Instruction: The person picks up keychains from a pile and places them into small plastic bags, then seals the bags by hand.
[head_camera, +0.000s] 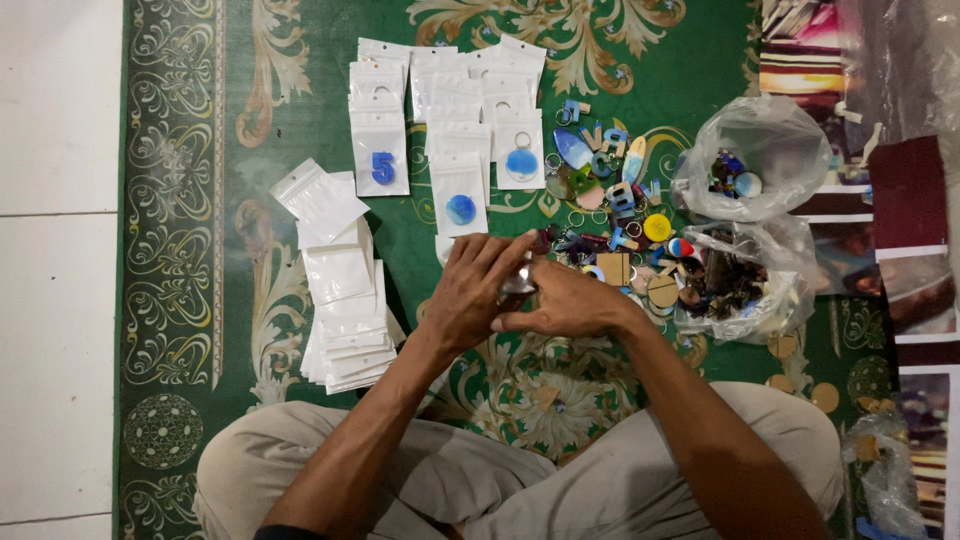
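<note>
My left hand and my right hand meet over the green patterned carpet, both pinched on a small shiny keychain piece held between their fingertips. Just beyond my hands lies a loose heap of colourful keychains. Rows of small white pouches with keychains inside lie further out. To the left of my left hand sits a stack of empty white pouches.
Two clear plastic bags holding more keychains sit at the right. Wooden discs lie near my right knee. White floor tiles border the carpet's left edge. Printed sheets lie at far right.
</note>
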